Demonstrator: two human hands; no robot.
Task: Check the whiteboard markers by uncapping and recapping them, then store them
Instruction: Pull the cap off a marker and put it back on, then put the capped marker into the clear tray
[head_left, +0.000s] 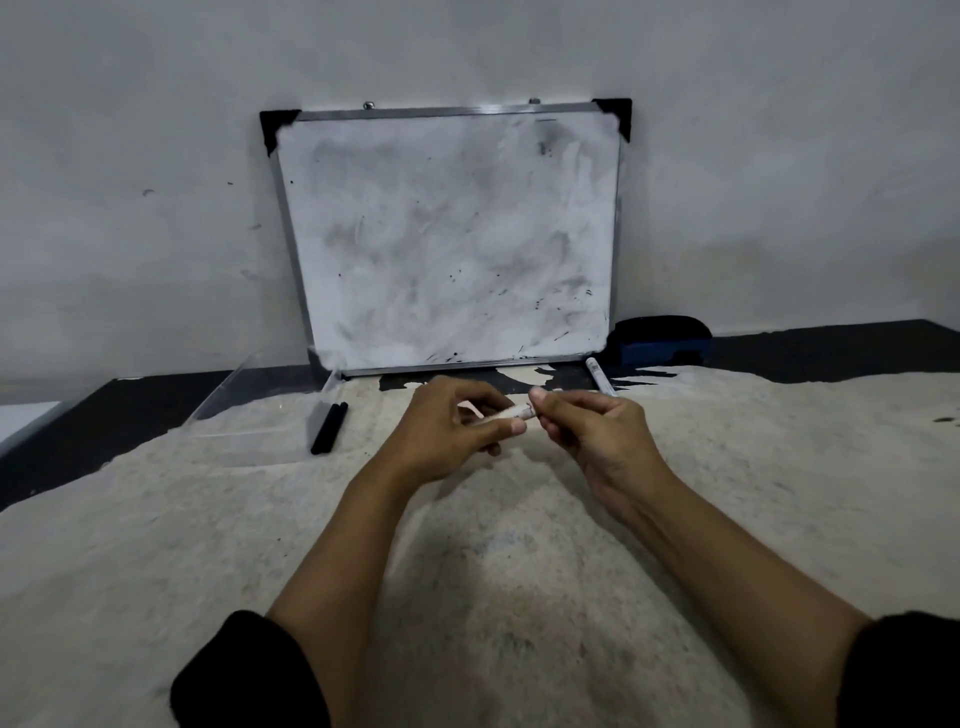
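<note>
Both hands are raised together just above the worktop (519, 571), sharing one white marker (511, 414) between them at the middle of the scene. The left hand (447, 428) has its fingers (488, 402) curled round the barrel, thumb pressed along the near side. The right hand (592, 423) pinches the marker's right end with thumb and curled fingers; whether that end is a cap or the bare tip I cannot tell, as the hand hides it. At about ten o'clock from the hands, two black markers (328, 426) lie side by side inside a clear plastic tray (244, 387). Another white marker (601, 378) lies on the worktop at roughly one o'clock, just in front of the smudged whiteboard (452, 239) leaning on the wall. A dark eraser (660, 340) sits beside the board's lower right corner.
</note>
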